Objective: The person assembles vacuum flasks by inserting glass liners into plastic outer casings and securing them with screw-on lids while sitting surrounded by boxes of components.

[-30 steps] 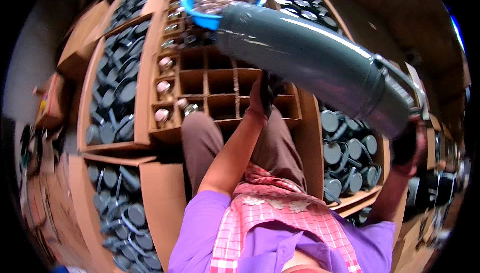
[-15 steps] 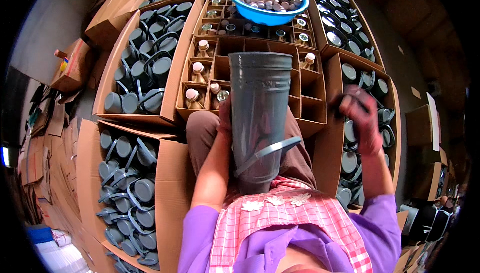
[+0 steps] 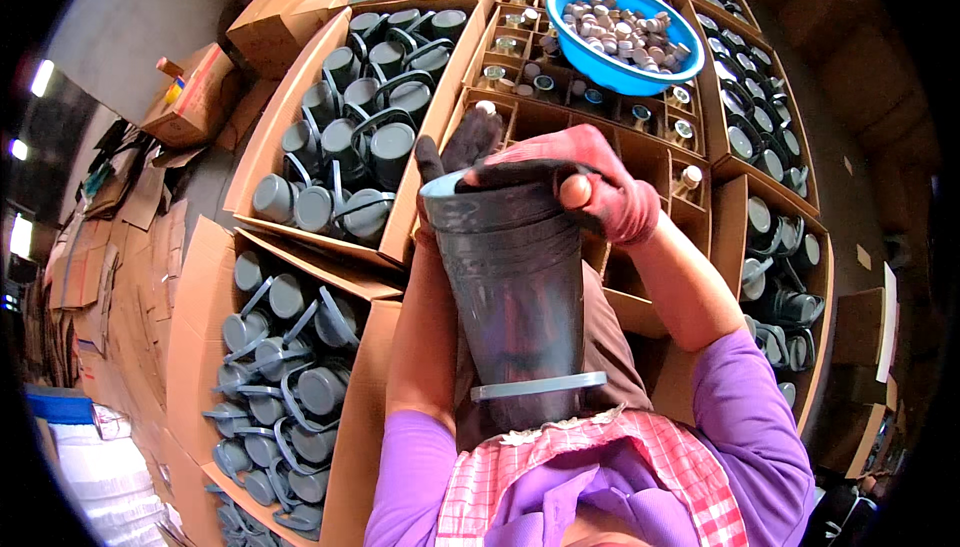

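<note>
A grey thermos flask casing (image 3: 510,287) stands tilted on my lap, its mouth pointing away from me and its pale loop handle (image 3: 540,387) near my apron. My right hand (image 3: 600,182), in a pink and dark glove with a bare thumb tip, is closed over the casing's rim; its fingers reach across the mouth. At the far left of the rim is my left hand (image 3: 468,142), in a dark-fingered glove, with its fingers spread and its palm partly hidden by the casing. Whether anything is inside the casing cannot be seen.
Ahead, a divided carton (image 3: 665,267) holds glass flask liners, with a blue basin (image 3: 622,75) of small stoppers on top. Cartons of grey handled flasks stand at left (image 3: 340,137), near left (image 3: 280,357) and right (image 3: 785,267). Flattened cardboard (image 3: 110,277) lies far left.
My right hand has come from the right-hand carton to the casing's rim. My left hand has moved up beside the mouth. The casing's handle has swung level, and the view has turned.
</note>
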Action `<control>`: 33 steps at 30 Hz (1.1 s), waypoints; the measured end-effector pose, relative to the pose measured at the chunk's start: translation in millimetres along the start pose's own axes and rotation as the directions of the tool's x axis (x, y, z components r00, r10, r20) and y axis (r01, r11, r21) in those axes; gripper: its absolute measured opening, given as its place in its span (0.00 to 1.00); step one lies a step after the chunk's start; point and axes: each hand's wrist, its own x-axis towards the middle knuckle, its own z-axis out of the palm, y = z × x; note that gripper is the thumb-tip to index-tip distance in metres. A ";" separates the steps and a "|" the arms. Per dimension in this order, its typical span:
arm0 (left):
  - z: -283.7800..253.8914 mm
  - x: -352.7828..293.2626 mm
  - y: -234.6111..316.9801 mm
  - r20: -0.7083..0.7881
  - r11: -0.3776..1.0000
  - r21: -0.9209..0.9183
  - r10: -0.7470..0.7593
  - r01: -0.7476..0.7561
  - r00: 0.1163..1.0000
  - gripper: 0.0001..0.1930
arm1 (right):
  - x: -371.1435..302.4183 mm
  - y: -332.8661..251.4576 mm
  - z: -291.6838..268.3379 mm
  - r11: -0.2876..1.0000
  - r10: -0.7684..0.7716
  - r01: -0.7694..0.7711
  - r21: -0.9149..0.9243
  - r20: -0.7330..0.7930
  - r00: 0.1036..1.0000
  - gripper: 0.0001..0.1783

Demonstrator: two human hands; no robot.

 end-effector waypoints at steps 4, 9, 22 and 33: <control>65.1 3.2 66.2 -0.492 0.803 0.589 0.261 0.097 0.830 0.49 | 2.3 58.7 -17.9 0.989 -0.063 0.045 -0.142 -0.122 0.990 0.44; 48.8 3.8 84.8 -0.482 0.453 0.860 0.567 0.236 0.668 0.50 | 19.5 52.8 -7.6 0.983 0.029 0.038 0.179 -0.360 0.933 0.37; 80.5 -25.4 135.3 -0.087 -0.101 0.989 0.207 0.110 0.974 0.30 | -45.4 179.0 30.0 0.155 0.827 -0.795 -0.587 -0.363 0.429 0.31; 85.3 43.5 132.7 -0.687 -0.428 0.660 -0.012 0.617 0.727 0.35 | -39.7 250.9 67.3 0.295 0.583 -0.846 -0.445 -0.617 0.528 0.31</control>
